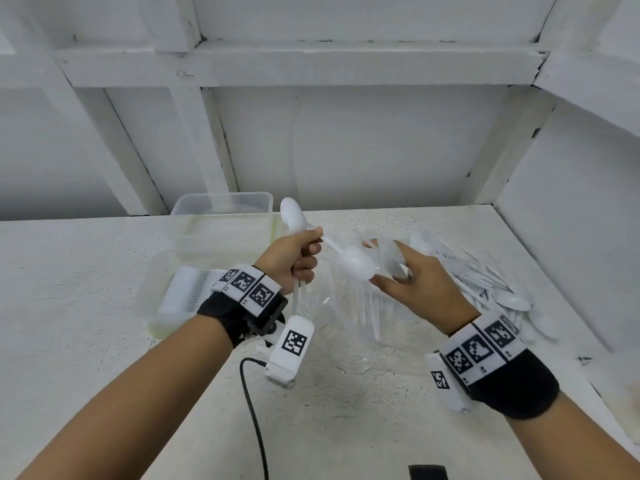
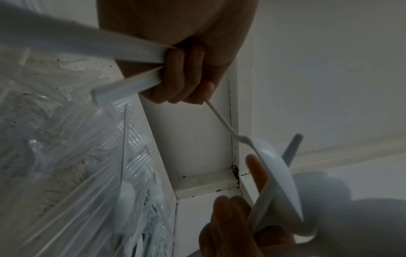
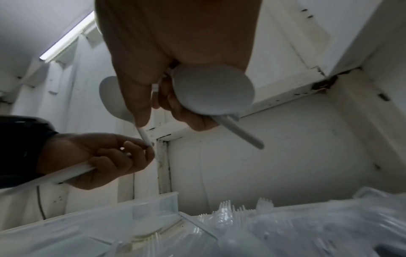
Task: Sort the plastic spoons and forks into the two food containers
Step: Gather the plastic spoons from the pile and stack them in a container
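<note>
My left hand (image 1: 308, 247) is raised over the table and grips several white plastic spoons: one bowl (image 1: 292, 216) points up and two handles (image 2: 131, 53) hang below the fist. Its fingertips also pinch the thin handle (image 2: 219, 118) of another white spoon (image 1: 356, 263). My right hand (image 1: 381, 268) holds that spoon at its bowl between thumb and fingers. In the right wrist view my right hand (image 3: 158, 97) also curls around a second spoon (image 3: 213, 90) whose handle sticks out to the right. One clear food container (image 1: 221, 202) stands at the back, another (image 1: 152, 306) nearer left.
A crumpled clear bag with clear plastic forks (image 1: 353, 306) lies under my hands. A pile of loose white spoons (image 1: 502, 292) spreads to the right, near the side wall. The near container holds a white stacked row (image 1: 187, 289). A black cable (image 1: 252, 410) runs across the table front.
</note>
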Motion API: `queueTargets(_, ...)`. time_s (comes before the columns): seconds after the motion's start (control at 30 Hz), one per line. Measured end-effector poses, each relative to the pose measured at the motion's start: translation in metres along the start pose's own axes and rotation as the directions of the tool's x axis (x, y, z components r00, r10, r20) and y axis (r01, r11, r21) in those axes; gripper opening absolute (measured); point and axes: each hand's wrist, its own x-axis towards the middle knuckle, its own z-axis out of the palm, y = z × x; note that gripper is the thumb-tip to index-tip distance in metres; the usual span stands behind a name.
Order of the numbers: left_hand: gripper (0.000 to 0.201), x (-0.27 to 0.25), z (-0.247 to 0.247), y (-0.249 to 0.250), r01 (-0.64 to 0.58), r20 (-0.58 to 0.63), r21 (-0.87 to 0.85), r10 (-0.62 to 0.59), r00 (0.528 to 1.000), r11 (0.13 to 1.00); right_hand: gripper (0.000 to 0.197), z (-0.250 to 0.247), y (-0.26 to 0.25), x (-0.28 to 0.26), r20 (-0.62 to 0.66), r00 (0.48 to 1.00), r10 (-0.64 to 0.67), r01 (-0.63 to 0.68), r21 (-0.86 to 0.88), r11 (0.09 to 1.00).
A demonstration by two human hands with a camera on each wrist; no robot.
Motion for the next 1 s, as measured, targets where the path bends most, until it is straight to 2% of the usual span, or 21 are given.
queueTargets(0.07,0.025,-0.003,0.0,-0.002,0.015,0.002,-0.011,-0.015,1.0,1.0,0.04,0.006,-0.006,0.003,0.003,0.994,-0.112,0.112,-0.085,0.99)
queueTargets(0.13,0.023,-0.006,0.0,-0.004,0.016,-0.005,0.016,-0.016,1.0,1.0,0.025,0.011,-0.012,0.006,-0.023,0.985,-0.17,0.168,-0.082,0.982)
queueTargets(0.23,0.021,-0.014,0.002,-0.007,-0.032,-0.028,0.185,0.038,0.999,0.982,0.011,0.015,-0.023,0.009,-0.113,0.967,-0.227,0.223,-0.049,0.974)
queueTargets(0.27,0.028,-0.017,0.004,-0.007,-0.061,-0.037,0.263,0.074,0.997,0.963,0.008,0.015,-0.026,0.01,-0.147,0.964,-0.221,0.218,-0.036,0.975)
queueTargets(0.33,0.049,-0.02,0.005,-0.009,-0.112,-0.067,0.373,0.147,0.987,0.921,0.005,0.012,-0.031,0.016,-0.223,0.967,-0.122,0.134,0.036,0.99)
queueTargets(0.4,0.063,-0.022,0.006,-0.01,-0.145,-0.089,0.392,0.195,0.977,0.908,0.018,0.007,-0.032,0.025,-0.284,0.958,-0.028,0.05,0.071,0.996)
queueTargets(0.47,0.066,-0.022,0.007,-0.011,-0.175,-0.103,0.372,0.228,0.968,0.911,0.025,0.005,-0.032,0.033,-0.303,0.953,0.024,-0.018,0.02,1.0)
queueTargets(0.57,0.047,-0.025,0.008,-0.012,-0.211,-0.124,0.368,0.273,0.954,0.906,0.028,0.007,-0.034,0.041,-0.3,0.951,0.074,-0.082,-0.013,0.997)
queueTargets(0.73,0.016,-0.027,0.011,-0.017,-0.32,-0.104,0.356,0.377,0.92,0.878,0.019,0.026,-0.025,0.045,-0.351,0.921,0.169,-0.175,0.016,0.984)
queueTargets(0.87,0.01,-0.026,0.015,-0.023,-0.365,-0.126,0.347,0.428,0.895,0.864,0.007,0.044,-0.026,0.046,-0.346,0.927,0.142,-0.157,-0.013,0.988)
queueTargets(1.0,0.006,-0.024,0.017,-0.027,-0.368,-0.173,0.347,0.444,0.879,0.863,0.018,0.056,-0.032,0.045,-0.312,0.944,0.102,-0.095,0.039,0.995)
